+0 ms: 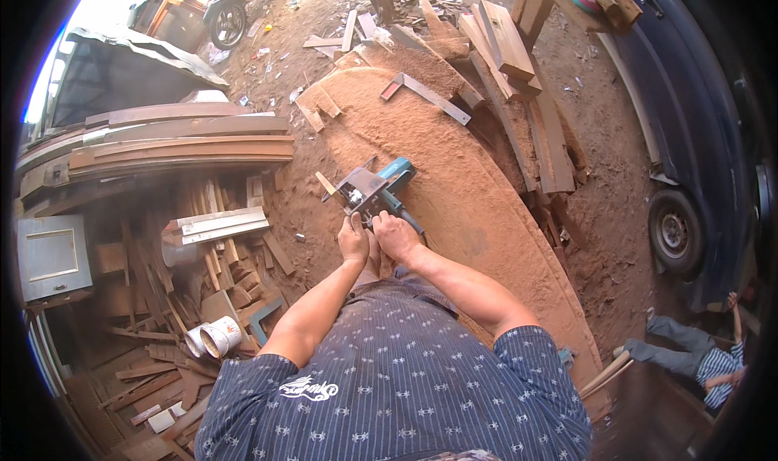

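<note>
A teal handheld power tool (381,184) with a flat metal base plate lies turned over on the sawdust-covered wooden surface in front of me, looking like a small circular saw. My left hand (353,239) is closed on the near edge of its metal part. Beside it, my right hand (395,236) has its fingers curled in against the same near end; what they pinch is hidden. A dark cord shows by my right hand. Farther off on the same wooden surface (454,194) lies a metal try square (425,98).
Stacked planks (186,141) and scrap wood lie at left, with white buckets (219,337). Wood offcuts (506,44) are piled along the surface's far right side. A dark vehicle (689,129) stands at right; another person (705,360) is low beside it. A motorbike wheel (228,22) shows at far left.
</note>
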`<state>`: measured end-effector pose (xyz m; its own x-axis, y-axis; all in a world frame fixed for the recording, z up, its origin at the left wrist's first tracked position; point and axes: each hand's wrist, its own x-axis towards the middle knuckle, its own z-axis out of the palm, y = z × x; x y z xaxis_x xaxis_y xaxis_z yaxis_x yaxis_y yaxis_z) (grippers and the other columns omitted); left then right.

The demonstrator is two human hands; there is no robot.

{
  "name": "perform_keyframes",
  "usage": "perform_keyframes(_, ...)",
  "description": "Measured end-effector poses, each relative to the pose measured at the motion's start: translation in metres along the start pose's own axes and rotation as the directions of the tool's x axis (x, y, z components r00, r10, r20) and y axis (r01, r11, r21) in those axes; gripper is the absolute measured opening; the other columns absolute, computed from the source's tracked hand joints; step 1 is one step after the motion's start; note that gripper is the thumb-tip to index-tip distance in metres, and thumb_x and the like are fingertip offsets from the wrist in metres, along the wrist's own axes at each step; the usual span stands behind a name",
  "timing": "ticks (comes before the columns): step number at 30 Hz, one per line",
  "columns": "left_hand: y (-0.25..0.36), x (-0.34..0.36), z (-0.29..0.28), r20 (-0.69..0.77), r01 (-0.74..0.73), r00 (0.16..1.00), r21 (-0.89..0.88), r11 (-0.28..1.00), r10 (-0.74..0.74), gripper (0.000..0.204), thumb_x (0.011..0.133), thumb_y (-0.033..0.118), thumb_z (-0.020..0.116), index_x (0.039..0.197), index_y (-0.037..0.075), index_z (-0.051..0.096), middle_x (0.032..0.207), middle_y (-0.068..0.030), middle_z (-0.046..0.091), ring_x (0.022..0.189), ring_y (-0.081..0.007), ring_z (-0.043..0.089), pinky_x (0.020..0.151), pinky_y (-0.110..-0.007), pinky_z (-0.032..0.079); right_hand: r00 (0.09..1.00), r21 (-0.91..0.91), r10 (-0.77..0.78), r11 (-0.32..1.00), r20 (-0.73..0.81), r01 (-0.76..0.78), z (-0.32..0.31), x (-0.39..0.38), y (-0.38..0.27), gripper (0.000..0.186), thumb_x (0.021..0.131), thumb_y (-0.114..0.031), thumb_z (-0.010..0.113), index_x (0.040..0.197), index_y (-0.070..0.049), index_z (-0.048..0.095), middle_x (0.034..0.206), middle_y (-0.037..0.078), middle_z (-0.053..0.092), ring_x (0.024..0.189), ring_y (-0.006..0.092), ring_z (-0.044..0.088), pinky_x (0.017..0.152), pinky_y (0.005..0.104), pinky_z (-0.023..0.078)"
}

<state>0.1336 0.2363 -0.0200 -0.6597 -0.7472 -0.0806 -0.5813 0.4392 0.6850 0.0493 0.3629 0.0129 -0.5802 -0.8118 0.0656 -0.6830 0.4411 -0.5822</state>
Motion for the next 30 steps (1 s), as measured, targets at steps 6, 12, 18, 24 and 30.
perform_keyframes(6,0.004,0.002,-0.007,0.068,0.071,0.995,-0.036,0.997,-0.069,0.061,0.104,0.058,0.041,0.112,0.003,0.069,0.089,-0.0203,0.072,0.084,-0.0358,0.07,0.075,-0.046,0.051,0.996,0.084,0.076,0.993,0.046,-0.08,-0.014,-0.002,-0.009,0.032,0.093,-0.03,0.064,0.093,0.002,0.063,0.092,0.02,0.065,0.08,0.0344,0.072,0.069,0.0413,0.061)
perform_keyframes(12,0.008,-0.001,-0.004,0.198,0.333,0.942,-0.481,0.811,-0.27,0.068,0.1,0.069,0.04,0.095,0.006,0.067,0.078,-0.0065,0.069,0.071,-0.0239,0.065,0.068,-0.041,0.051,0.981,0.114,0.176,0.976,0.076,-0.184,-0.013,0.002,-0.014,0.042,0.095,-0.038,0.061,0.091,0.003,0.067,0.091,0.024,0.068,0.08,0.0363,0.073,0.07,0.0443,0.06)
perform_keyframes(18,0.054,0.003,0.004,0.594,0.673,0.714,-0.729,0.127,-0.37,0.061,0.093,0.072,0.049,0.104,0.015,0.069,0.086,-0.0016,0.07,0.075,-0.0211,0.065,0.073,-0.037,0.054,0.967,0.129,0.245,0.959,0.073,-0.252,-0.01,0.003,-0.013,0.041,0.096,-0.037,0.059,0.087,0.002,0.066,0.089,0.024,0.069,0.08,0.0411,0.07,0.072,0.0489,0.058)
perform_keyframes(24,0.018,0.011,0.007,0.55,0.653,0.715,-0.746,0.13,-0.432,0.041,0.091,0.053,0.061,0.098,0.013,0.068,0.081,-0.0028,0.069,0.069,-0.0192,0.064,0.068,-0.035,0.054,0.96,0.131,0.247,0.956,0.131,-0.264,-0.015,0.007,-0.024,0.044,0.098,-0.039,0.055,0.089,0.003,0.068,0.091,0.026,0.07,0.082,0.0418,0.071,0.075,0.0497,0.058)
perform_keyframes(30,0.044,0.01,0.002,0.474,0.616,0.73,-0.769,0.173,-0.491,0.044,0.093,0.056,0.057,0.089,0.013,0.065,0.068,-0.0004,0.059,0.06,-0.0144,0.056,0.06,-0.031,0.049,0.892,0.279,0.404,0.849,0.204,-0.449,-0.007,0.01,-0.022,0.05,0.1,-0.04,0.048,0.088,0.004,0.068,0.087,0.028,0.069,0.082,0.0449,0.069,0.077,0.0529,0.054)
